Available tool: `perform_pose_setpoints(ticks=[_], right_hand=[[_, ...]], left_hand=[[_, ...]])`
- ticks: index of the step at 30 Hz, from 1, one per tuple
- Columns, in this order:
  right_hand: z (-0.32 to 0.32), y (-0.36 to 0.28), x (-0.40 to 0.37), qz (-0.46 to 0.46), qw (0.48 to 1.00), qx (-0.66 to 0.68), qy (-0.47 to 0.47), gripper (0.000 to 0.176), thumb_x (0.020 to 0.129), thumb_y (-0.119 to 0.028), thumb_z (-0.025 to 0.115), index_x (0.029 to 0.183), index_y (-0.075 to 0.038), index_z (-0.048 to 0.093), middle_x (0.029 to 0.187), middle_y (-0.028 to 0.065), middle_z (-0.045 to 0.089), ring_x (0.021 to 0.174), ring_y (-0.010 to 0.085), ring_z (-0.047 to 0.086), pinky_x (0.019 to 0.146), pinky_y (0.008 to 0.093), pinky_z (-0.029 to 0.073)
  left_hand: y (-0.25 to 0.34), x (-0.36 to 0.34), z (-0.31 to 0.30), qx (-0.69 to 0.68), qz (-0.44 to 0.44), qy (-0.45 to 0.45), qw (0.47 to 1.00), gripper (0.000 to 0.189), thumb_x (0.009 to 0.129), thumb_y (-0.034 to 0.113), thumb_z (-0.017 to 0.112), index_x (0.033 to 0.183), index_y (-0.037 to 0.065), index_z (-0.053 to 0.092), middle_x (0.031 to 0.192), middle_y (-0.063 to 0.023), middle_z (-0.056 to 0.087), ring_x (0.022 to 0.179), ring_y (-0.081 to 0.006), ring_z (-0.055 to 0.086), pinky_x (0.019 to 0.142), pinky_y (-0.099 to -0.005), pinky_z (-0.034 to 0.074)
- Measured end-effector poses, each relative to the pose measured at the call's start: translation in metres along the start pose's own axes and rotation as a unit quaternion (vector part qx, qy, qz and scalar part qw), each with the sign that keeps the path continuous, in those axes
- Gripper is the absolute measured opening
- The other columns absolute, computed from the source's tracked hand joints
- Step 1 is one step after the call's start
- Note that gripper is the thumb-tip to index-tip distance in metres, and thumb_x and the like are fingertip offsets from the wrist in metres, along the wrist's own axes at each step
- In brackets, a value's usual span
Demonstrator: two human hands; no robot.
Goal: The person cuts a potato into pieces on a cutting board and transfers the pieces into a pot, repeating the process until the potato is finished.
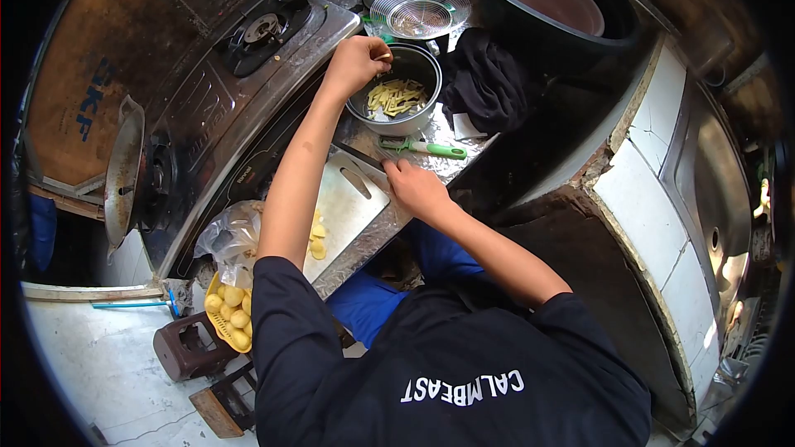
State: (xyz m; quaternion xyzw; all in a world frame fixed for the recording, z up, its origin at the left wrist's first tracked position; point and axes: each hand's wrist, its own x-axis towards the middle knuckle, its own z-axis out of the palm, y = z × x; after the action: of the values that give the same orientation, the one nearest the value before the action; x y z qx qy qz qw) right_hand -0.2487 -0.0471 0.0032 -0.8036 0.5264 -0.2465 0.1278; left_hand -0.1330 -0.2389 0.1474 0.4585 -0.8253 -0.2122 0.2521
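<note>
"Two hands show; where is the left hand (355, 64)?"

"Near the top centre, over the left rim of the pot (407, 126). Its fingers are nearly closed, pinching a pale yellow piece (384, 57) (small, and partly hidden by the fingertips)."

"And the cut strips (396, 98)?"

"Heaped inside the pot, on its bottom."

"What about the right hand (416, 191)?"

"At the centre of the frame, half curled, beside the upper right corner of the white cutting board (338, 199). Its fingers reach the end of a dark, knife-like strip (356, 154); I cannot tell whether they grip it."

"Anything on the board?"

"Yellow slices (318, 242) toward its lower end, beside the left forearm."

"And around it?"

"A green-handled tool (435, 149) lies on the table (368, 242) just below the pot, a black cloth (484, 83) to the pot's right. At lower left, peeled potatoes (234, 296) fill a yellow basket (220, 331), just below a clear plastic bag (234, 236)."
</note>
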Motion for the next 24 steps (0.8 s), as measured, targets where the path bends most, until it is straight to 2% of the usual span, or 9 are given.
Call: perform_pose_setpoints(ticks=[3,5,8,12,14,15,17,21,24], right_hand=[[-0.001,0.000,0.000,-0.003,1.000,-0.002,0.004,0.022,0.091,-0.014,0.055,0.111,-0.005,0.056,0.092,0.0155,0.062,0.079,0.0347,0.070,0.063,0.0468,0.058],[-0.002,0.000,-0.001,-0.004,1.000,0.002,0.007,0.022,0.091,-0.014,0.055,0.111,-0.005,0.056,0.092,0.0157,0.062,0.079,0.0349,0.070,0.063,0.0469,0.058],[-0.002,0.000,0.000,-0.002,1.000,0.004,0.004,0.022,0.091,-0.014,0.055,0.111,-0.005,0.056,0.092,0.0161,0.063,0.079,0.0352,0.070,0.063,0.0472,0.058],[-0.001,0.000,0.000,0.003,1.000,0.005,-0.003,0.023,0.092,-0.014,0.055,0.113,-0.005,0.057,0.092,0.0167,0.063,0.079,0.0355,0.070,0.064,0.0475,0.058],[-0.002,0.000,0.000,0.001,1.000,0.005,-0.003,0.024,0.092,-0.015,0.054,0.113,-0.005,0.057,0.092,0.0167,0.063,0.079,0.0356,0.070,0.063,0.0475,0.058],[-0.001,0.000,0.000,-0.002,1.000,0.005,-0.002,0.024,0.092,-0.015,0.054,0.114,-0.005,0.057,0.092,0.0168,0.063,0.079,0.0356,0.070,0.063,0.0475,0.058],[0.000,0.000,0.001,-0.002,1.000,0.007,-0.001,0.024,0.092,-0.015,0.054,0.114,-0.005,0.057,0.092,0.0167,0.063,0.079,0.0357,0.070,0.063,0.0475,0.058],[-0.001,0.000,0.001,0.002,1.000,0.002,-0.003,0.024,0.092,-0.015,0.054,0.114,-0.004,0.057,0.092,0.0166,0.063,0.079,0.0357,0.070,0.063,0.0474,0.058],[-0.001,0.000,0.000,-0.002,1.000,0.001,0.002,0.024,0.092,-0.015,0.054,0.114,-0.004,0.056,0.092,0.0166,0.063,0.078,0.0358,0.070,0.063,0.0477,0.058]], left_hand=[[-0.001,0.002,0.003,-0.014,-0.012,0.005,1.000,0.016,0.085,0.008,0.074,0.099,0.001,0.077,0.078,-0.0068,0.073,0.067,-0.0103,0.066,0.063,-0.0279,0.052],[-0.004,0.006,0.006,-0.091,-0.065,-0.027,0.993,0.019,0.092,0.013,0.070,0.105,0.001,0.076,0.079,-0.0086,0.075,0.067,-0.0109,0.066,0.063,-0.0286,0.052],[0.006,0.003,0.005,-0.035,-0.056,-0.021,0.998,0.024,0.098,0.017,0.064,0.110,0.000,0.075,0.081,-0.0104,0.075,0.066,-0.0115,0.066,0.064,-0.0289,0.053],[-0.004,0.005,0.010,0.002,-0.046,-0.011,0.999,0.024,0.098,0.017,0.063,0.113,0.001,0.074,0.084,-0.0114,0.076,0.069,-0.0142,0.069,0.067,-0.0298,0.054],[-0.010,0.004,0.010,0.062,0.022,-0.006,0.998,0.025,0.096,0.015,0.063,0.117,0.004,0.073,0.088,-0.0117,0.077,0.073,-0.0175,0.072,0.071,-0.0316,0.055],[-0.008,0.004,0.009,0.062,0.021,-0.006,0.998,0.025,0.096,0.015,0.063,0.117,0.004,0.073,0.088,-0.0117,0.077,0.073,-0.0175,0.072,0.071,-0.0316,0.055],[-0.004,0.003,0.007,0.043,-0.015,-0.018,0.999,0.027,0.093,0.010,0.065,0.119,0.007,0.073,0.096,-0.0133,0.077,0.084,-0.0216,0.074,0.079,-0.0335,0.056],[-0.012,0.002,0.009,0.028,0.015,-0.033,0.999,0.033,0.090,0.007,0.067,0.123,0.009,0.072,0.103,-0.0155,0.076,0.094,-0.0238,0.074,0.086,-0.0343,0.056],[-0.008,-0.005,0.006,0.051,-0.024,-0.034,0.998,0.038,0.089,0.006,0.069,0.126,0.009,0.070,0.109,-0.0162,0.075,0.102,-0.0253,0.073,0.091,-0.0347,0.055]])
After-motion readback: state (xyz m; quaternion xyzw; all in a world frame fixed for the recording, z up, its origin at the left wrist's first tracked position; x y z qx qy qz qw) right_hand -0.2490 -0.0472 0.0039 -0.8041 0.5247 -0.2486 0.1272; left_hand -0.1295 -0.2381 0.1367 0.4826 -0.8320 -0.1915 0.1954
